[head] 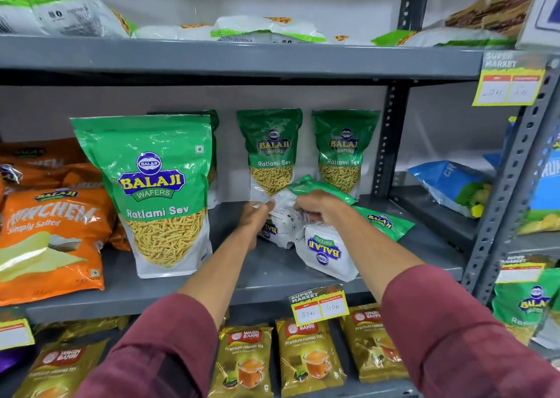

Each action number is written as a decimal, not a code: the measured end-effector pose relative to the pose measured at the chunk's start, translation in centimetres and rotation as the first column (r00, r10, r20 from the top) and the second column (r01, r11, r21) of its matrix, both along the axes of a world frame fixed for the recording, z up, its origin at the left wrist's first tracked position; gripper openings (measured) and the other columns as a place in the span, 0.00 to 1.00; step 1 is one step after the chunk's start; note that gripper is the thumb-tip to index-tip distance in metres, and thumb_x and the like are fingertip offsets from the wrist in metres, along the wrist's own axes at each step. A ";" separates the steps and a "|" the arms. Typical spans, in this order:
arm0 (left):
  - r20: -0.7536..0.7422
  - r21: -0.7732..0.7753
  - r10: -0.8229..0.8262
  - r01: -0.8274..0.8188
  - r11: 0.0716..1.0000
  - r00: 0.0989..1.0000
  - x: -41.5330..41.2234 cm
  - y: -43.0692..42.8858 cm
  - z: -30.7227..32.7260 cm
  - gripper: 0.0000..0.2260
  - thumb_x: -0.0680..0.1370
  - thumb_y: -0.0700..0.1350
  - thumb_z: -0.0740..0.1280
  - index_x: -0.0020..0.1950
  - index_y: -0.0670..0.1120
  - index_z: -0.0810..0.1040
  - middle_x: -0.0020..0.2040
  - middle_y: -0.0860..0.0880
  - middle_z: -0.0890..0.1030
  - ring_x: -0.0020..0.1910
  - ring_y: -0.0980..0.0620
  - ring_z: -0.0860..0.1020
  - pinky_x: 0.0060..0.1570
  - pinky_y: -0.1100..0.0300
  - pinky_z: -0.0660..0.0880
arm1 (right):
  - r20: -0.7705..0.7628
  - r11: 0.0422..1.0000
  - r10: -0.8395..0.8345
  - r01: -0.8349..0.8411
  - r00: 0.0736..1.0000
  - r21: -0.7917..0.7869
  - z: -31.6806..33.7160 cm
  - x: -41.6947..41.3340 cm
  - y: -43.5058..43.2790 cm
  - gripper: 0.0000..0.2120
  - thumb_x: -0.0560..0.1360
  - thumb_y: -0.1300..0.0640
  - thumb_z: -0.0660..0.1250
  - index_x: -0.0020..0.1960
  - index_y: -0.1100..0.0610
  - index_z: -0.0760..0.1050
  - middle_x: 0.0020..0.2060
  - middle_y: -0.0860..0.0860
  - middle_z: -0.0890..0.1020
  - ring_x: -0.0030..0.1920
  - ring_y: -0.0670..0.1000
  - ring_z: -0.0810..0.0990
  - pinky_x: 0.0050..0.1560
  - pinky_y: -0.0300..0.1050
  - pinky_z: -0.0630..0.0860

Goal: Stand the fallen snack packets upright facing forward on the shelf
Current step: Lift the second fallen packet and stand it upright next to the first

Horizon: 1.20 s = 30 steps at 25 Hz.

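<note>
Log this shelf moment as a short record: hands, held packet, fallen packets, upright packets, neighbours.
left hand: gripping the held packet's left edge
right hand: gripping the same packet from the right
held packet: white back towards camera, green top pointing right, not yet upright
fallen packets: front packet lying with logo upside down; another flat behind it
upright packets: large packet at front left; two at the back
neighbours: orange packets left; tea packets on the shelf below
middle shelf: grey metal
</note>
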<state>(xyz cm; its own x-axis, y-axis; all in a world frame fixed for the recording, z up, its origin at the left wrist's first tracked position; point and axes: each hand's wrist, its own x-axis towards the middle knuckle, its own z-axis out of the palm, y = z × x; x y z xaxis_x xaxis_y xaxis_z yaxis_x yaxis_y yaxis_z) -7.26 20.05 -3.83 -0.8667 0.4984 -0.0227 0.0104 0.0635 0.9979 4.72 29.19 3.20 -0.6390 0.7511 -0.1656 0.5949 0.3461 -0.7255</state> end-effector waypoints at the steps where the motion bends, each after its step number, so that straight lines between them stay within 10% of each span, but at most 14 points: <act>1: 0.016 0.041 0.010 -0.011 0.999 1.000 0.2 -0.2 -0.3 0.20 0.76 0.51 0.71 0.64 0.43 0.76 0.63 0.45 0.80 0.56 0.47 0.77 0.52 0.59 0.70 | -0.011 1.000 -0.012 0.012 1.000 -0.014 -0.1 0.0 0.1 0.14 0.75 0.61 0.67 0.59 0.62 0.71 0.35 0.54 0.75 0.26 0.48 0.69 0.25 0.40 0.65; 3: 0.049 0.110 0.043 -0.048 0.993 0.998 0.5 -0.6 -0.9 0.22 0.74 0.51 0.72 0.66 0.47 0.75 0.63 0.46 0.79 0.57 0.48 0.77 0.53 0.59 0.70 | -0.057 0.999 -0.034 0.033 0.998 -0.021 -0.3 0.3 0.1 0.35 0.74 0.59 0.72 0.74 0.63 0.58 0.45 0.57 0.79 0.34 0.51 0.76 0.32 0.45 0.73; 7: 0.057 0.242 0.041 -0.054 0.969 0.998 0.8 -1.4 -2.1 0.21 0.75 0.48 0.73 0.67 0.49 0.74 0.63 0.47 0.79 0.56 0.51 0.78 0.53 0.60 0.71 | -0.329 0.992 -0.103 0.122 0.939 0.035 -1.3 0.9 -0.1 0.45 0.66 0.59 0.82 0.73 0.56 0.59 0.60 0.59 0.79 0.59 0.58 0.80 0.59 0.50 0.78; 10: -0.020 0.299 0.070 -0.061 0.952 0.997 0.9 -2.4 -3.1 0.20 0.74 0.42 0.74 0.65 0.49 0.74 0.59 0.49 0.80 0.52 0.55 0.79 0.46 0.68 0.75 | -0.540 0.989 -0.140 0.142 0.830 -0.038 -1.3 1.2 -0.6 0.48 0.59 0.69 0.84 0.70 0.52 0.61 0.60 0.59 0.77 0.59 0.57 0.77 0.52 0.47 0.79; 13: -0.112 0.306 0.126 -0.086 0.948 0.986 1.4 -2.8 -3.8 0.26 0.72 0.33 0.73 0.65 0.51 0.70 0.54 0.51 0.79 0.49 0.58 0.79 0.45 0.68 0.78 | -0.595 0.992 -0.125 0.121 0.794 -0.047 -0.7 0.7 -1.1 0.49 0.59 0.74 0.81 0.68 0.50 0.58 0.61 0.57 0.76 0.56 0.55 0.75 0.38 0.38 0.74; 18: -0.190 0.203 0.247 -0.208 0.957 0.950 1.7 -2.7 -3.7 0.34 0.68 0.33 0.75 0.72 0.47 0.68 0.63 0.46 0.79 0.61 0.47 0.79 0.65 0.50 0.75 | -0.524 0.998 -0.032 0.051 0.851 0.022 -1.3 -0.1 -1.1 0.39 0.63 0.73 0.80 0.70 0.62 0.68 0.61 0.57 0.80 0.56 0.54 0.79 0.44 0.35 0.77; 30: -0.538 -0.002 0.319 -0.379 0.925 0.780 3.5 -3.5 -2.9 0.34 0.65 0.44 0.80 0.65 0.46 0.67 0.65 0.43 0.68 0.63 0.40 0.72 0.62 0.40 0.67 | -0.332 0.980 0.070 -0.002 0.941 0.201 -2.4 -0.9 -1.2 0.27 0.73 0.71 0.65 0.68 0.57 0.63 0.59 0.60 0.77 0.56 0.61 0.81 0.54 0.57 0.81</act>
<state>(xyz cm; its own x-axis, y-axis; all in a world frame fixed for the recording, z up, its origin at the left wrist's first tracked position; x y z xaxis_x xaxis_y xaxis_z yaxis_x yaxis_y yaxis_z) -3.71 16.58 -6.73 -0.8764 0.1805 0.4465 0.4805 0.2670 0.8354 3.82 28.02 0.77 -0.6589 0.7222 0.2105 0.3130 0.5177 -0.7963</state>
